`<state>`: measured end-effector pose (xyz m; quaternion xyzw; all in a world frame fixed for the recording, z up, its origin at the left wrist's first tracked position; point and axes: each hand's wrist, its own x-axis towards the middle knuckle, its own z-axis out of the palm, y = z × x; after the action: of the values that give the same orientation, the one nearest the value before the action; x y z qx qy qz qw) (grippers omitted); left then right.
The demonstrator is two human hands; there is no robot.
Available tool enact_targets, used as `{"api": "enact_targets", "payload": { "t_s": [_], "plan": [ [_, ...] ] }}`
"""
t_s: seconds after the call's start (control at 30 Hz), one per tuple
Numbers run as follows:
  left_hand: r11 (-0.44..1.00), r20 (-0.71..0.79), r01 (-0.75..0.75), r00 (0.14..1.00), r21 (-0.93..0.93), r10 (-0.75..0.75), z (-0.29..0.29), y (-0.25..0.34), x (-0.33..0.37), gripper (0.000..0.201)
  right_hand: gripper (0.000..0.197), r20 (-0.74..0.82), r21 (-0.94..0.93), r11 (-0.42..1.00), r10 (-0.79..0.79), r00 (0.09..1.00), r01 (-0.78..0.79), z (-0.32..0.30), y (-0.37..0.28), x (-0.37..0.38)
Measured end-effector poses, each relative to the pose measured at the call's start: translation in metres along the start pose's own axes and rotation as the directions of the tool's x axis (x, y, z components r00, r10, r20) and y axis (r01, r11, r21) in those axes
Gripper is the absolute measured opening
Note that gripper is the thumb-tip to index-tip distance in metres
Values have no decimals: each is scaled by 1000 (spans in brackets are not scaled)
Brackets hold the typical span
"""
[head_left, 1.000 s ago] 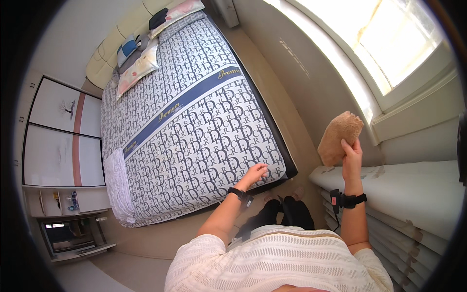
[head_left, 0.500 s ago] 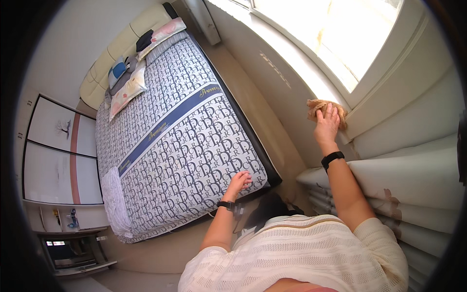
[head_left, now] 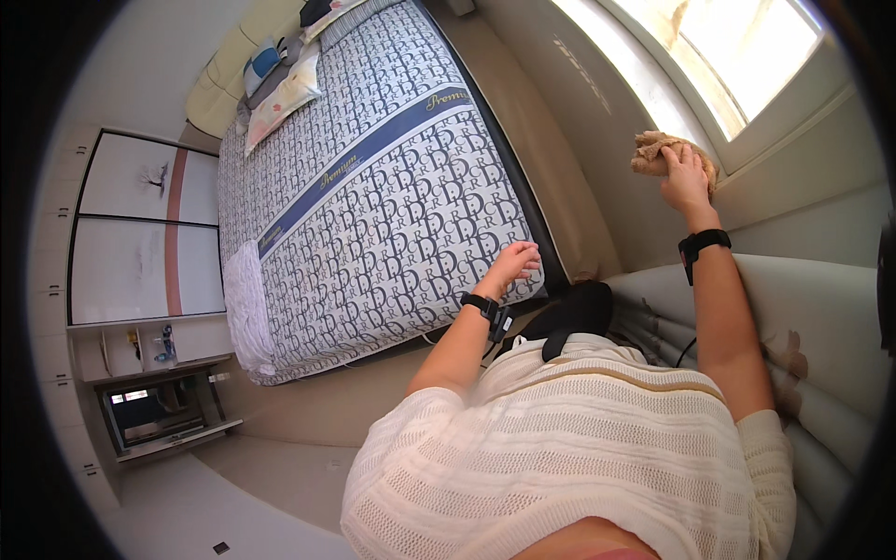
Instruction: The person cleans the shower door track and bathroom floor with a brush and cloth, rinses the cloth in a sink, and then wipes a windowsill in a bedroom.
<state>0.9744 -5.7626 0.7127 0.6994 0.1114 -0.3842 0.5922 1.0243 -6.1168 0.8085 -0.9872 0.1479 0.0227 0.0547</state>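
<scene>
A crumpled tan cloth (head_left: 651,155) lies at the near end of the sunlit window sill (head_left: 658,98). My right hand (head_left: 688,182) presses down on it, fingers over its folds, with the arm reaching far to the right. Part of the cloth is hidden under the palm. My left hand (head_left: 512,265) hovers near the corner of the patterned mattress (head_left: 392,215); nothing is in it, and its fingers are loosely bent and a little apart. Each wrist wears a black band.
Pale curtains (head_left: 821,271) hang gathered beside my right arm, below the window (head_left: 737,56). Pillows (head_left: 285,98) lie by the cream headboard (head_left: 224,84). Sliding wardrobe doors (head_left: 126,233) and a low shelf (head_left: 149,350) stand at the left. A floor strip (head_left: 541,121) runs between bed and wall.
The view has tilted, so bed and window sit higher and more of my body shows. My right hand stays on the cloth at the sill's end; my left hand still holds nothing.
</scene>
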Motion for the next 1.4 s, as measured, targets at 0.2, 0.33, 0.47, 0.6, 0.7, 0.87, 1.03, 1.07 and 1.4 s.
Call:
{"api": "enact_targets", "payload": {
  "t_s": [0.2,0.33,0.47,0.6,0.7,0.87,1.03,1.07,1.4],
  "plan": [
    [999,14,-39,999,8,38,2,32,30,34,74,0,126,992,-27,1000,27,-6,40,41],
    [998,8,-55,998,-8,55,-2,63,61,35,79,74,59,994,92,993,-97,-22,15,53],
    [995,65,-87,994,38,85,2,116,108,36,77,-5,86,996,11,1000,-11,-13,12,64],
    [960,214,-269,945,83,246,33,217,173,38,68,-37,147,989,-16,999,22,-14,16,70],
    [910,178,-387,916,151,360,64,300,215,40,53,-97,298,953,-20,995,48,-6,31,64],
    [846,123,-269,963,461,240,65,392,279,45,30,-193,548,826,-23,981,127,8,53,53],
    [869,177,-212,973,447,146,53,396,291,42,31,-169,246,956,-119,978,159,130,152,10],
    [877,184,-204,973,435,135,51,395,297,41,32,-129,267,955,-98,987,130,133,150,15],
    [894,174,-118,984,432,46,46,402,301,49,37,70,557,826,63,996,-92,58,95,63]
  ]
}}
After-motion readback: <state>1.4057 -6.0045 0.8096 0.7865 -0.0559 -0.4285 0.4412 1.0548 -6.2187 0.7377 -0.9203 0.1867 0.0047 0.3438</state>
